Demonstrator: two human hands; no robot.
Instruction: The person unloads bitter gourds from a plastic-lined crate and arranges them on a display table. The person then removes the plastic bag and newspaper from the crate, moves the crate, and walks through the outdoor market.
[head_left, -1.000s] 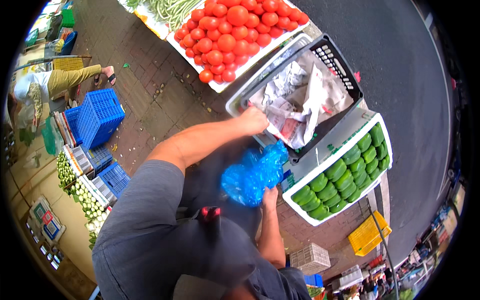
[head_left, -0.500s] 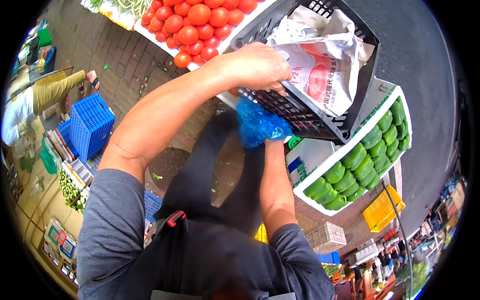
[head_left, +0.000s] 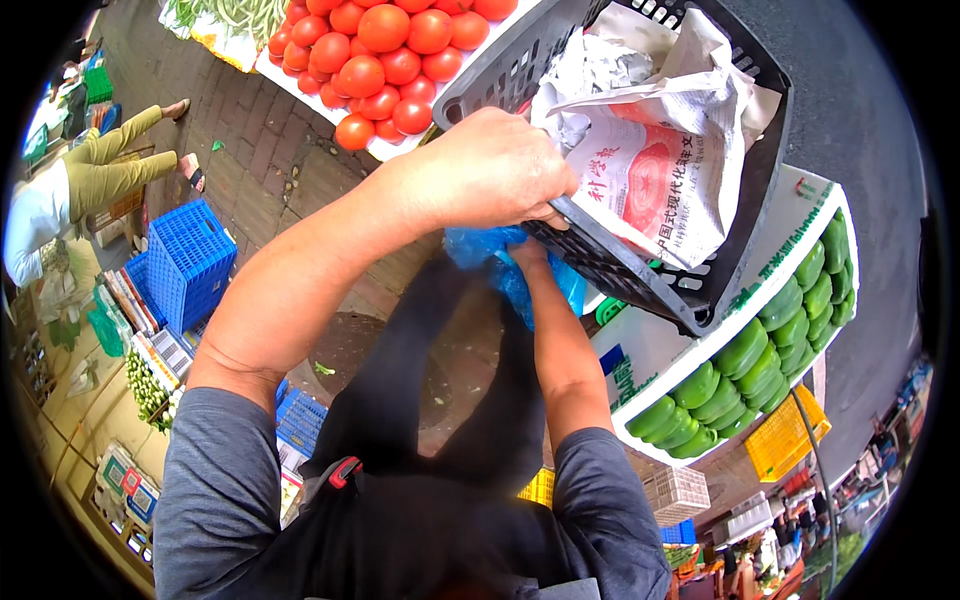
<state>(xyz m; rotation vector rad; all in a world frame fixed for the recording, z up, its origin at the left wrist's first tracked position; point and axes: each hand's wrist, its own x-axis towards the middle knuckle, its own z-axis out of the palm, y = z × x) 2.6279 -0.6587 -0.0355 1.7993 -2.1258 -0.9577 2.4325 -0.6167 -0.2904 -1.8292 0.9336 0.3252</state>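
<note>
You have the black crate (head_left: 640,270) tipped up at the far right, its slatted plastic wall facing you and its open side turned away to the right. Crumpled newspaper (head_left: 650,150) lines it, one sheet printed red. Under its near left corner sits the blue bag (head_left: 505,265), thin, wrinkled plastic, bunched up and touching the crate's lower edge.
</note>
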